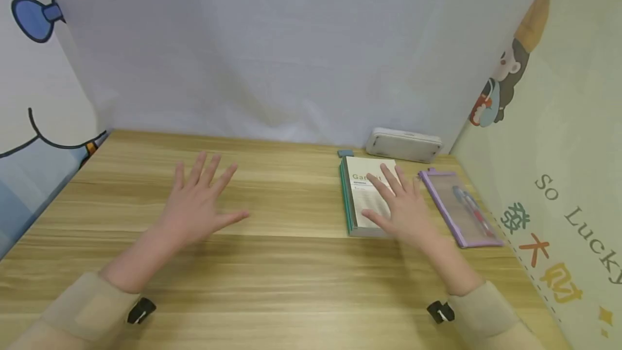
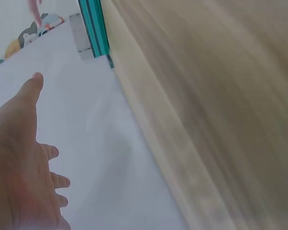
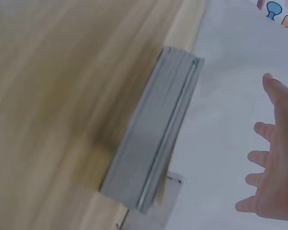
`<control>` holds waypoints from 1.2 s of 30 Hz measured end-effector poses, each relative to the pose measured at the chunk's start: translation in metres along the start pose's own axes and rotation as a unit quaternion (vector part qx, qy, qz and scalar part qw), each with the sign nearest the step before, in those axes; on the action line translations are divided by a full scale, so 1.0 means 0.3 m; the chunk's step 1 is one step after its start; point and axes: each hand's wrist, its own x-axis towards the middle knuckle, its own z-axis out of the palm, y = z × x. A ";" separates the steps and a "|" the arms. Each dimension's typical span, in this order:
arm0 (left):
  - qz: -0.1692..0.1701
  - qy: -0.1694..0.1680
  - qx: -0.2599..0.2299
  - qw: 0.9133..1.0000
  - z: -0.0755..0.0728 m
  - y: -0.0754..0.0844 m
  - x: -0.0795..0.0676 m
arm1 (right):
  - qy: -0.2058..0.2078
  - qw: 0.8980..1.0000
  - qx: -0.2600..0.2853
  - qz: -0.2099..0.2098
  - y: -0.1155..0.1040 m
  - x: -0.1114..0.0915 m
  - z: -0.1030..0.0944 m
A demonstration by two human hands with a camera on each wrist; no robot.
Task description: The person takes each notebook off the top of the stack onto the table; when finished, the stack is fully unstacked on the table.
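My left hand (image 1: 194, 207) hovers over the left half of the wooden table (image 1: 272, 280), fingers spread and nothing held. On the right, my right hand (image 1: 405, 209) also has its fingers spread, overlapping the stack of notebooks (image 1: 364, 193) in the head view. The top notebook has a pale cover with printed letters; a teal spine shows on the stack's left side. In the right wrist view the stack's grey page edges (image 3: 149, 129) appear beside the hand, with a gap between them. The left wrist view shows the teal spine (image 2: 93, 26) far beyond the left thumb.
Behind the notebooks stand a white case (image 1: 404, 145) and a small blue-grey item (image 1: 345, 153). To their right lies a mesh zip pouch (image 1: 457, 209) with purple edging and pens inside. A pale curtain (image 1: 272, 58) closes off the back; printed cloths hang at both sides.
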 end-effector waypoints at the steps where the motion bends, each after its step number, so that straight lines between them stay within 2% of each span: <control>1: 0.001 0.002 0.002 1.000 -0.008 0.004 0.007 | -0.002 1.000 -0.002 0.000 0.007 0.001 -0.015; 5: 0.009 0.011 0.011 1.000 -0.035 0.024 0.042 | -0.004 1.000 -0.003 0.004 0.042 0.005 -0.069; 10: 0.021 0.008 0.006 1.000 -0.058 0.062 0.101 | 0.002 1.000 0.013 -0.004 0.106 0.021 -0.099; 19: 0.051 0.000 -0.017 0.999 -0.039 0.185 0.216 | 0.000 0.998 0.064 0.011 0.226 0.032 -0.074; 24: 0.067 -0.006 -0.041 0.997 -0.007 0.271 0.271 | -0.001 0.996 0.086 0.014 0.278 0.035 -0.055; 29: 0.079 -0.020 -0.078 0.994 0.057 0.352 0.321 | -0.016 0.994 0.107 0.011 0.320 0.041 -0.038; 36: 0.076 -0.059 -0.163 0.982 0.149 0.467 0.375 | -0.058 0.985 0.159 0.033 0.375 0.037 0.008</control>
